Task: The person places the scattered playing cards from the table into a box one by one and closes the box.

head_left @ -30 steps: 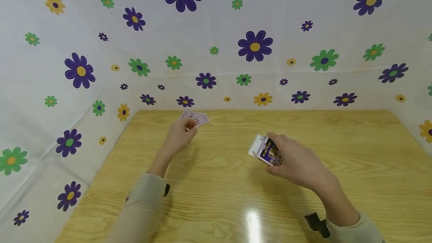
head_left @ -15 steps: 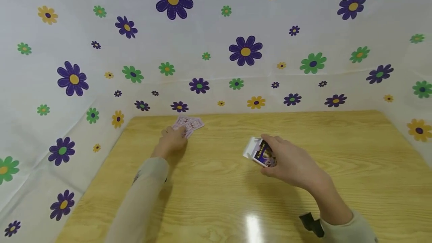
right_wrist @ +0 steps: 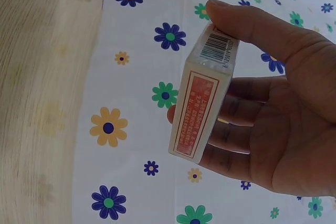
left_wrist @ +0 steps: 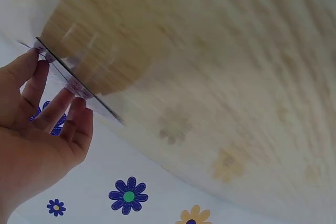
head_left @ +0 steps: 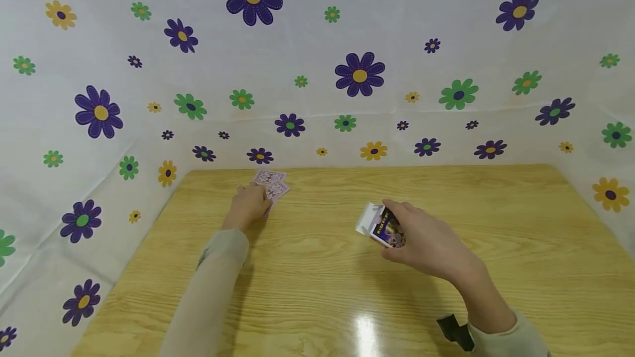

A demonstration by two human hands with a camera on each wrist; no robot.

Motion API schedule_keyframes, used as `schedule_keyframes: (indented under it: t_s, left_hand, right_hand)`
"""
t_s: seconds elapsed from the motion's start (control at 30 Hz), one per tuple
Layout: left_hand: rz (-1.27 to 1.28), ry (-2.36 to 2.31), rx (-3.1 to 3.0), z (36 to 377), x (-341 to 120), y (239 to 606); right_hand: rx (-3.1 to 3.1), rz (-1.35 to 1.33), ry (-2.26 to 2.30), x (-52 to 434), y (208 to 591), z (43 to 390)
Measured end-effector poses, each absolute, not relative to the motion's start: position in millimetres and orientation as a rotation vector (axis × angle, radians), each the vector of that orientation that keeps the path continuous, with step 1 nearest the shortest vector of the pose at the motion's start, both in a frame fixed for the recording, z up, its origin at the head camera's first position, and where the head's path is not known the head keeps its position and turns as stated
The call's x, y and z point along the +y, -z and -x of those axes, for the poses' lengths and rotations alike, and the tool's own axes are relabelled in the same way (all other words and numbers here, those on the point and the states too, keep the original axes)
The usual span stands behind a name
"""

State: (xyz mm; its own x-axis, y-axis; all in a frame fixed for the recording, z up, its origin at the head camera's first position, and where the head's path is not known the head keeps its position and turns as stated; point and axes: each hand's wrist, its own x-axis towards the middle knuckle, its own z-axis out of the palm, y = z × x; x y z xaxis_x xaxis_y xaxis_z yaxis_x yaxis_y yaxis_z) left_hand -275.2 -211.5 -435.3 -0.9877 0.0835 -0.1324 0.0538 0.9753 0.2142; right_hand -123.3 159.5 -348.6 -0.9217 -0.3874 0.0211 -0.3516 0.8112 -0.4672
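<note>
Bare table [head_left: 322,269] lies between hands; flowered walls [head_left: 347,70] enclose three sides.

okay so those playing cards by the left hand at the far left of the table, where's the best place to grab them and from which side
Probably by the long edges, coming from above. The playing cards lie flat and slightly fanned on the table, so there is no raised part to hook. The left hand already touches their near edge; its fingertips press the thin edge, so squaring them first, then pinching across, looks safest.

A light wooden table [head_left: 347,291] with visible grain fills the lower half of the head view, a bright glare spot on its near surface. Behind and to both sides hangs a white cloth backdrop [head_left: 317,43] printed with purple, green and yellow flowers.
</note>
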Motion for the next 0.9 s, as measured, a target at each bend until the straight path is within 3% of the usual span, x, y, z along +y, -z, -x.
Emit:
schedule_keyframes:
  t_s: [0.37,0.7,0.9]
  left_hand:
    - [0.089,-0.61,2.977,277,-214,435]
    - [0.025,-0.988,2.914,277,-224,444]
    - [-0.039,-1.148,2.9,274,-216,431]
  right_hand:
    - [2.923,0.6,0.722,160,349,123]
    - [2.914,0.601,0.722,159,348,122]
    - [2.917,0.602,0.72,161,347,122]
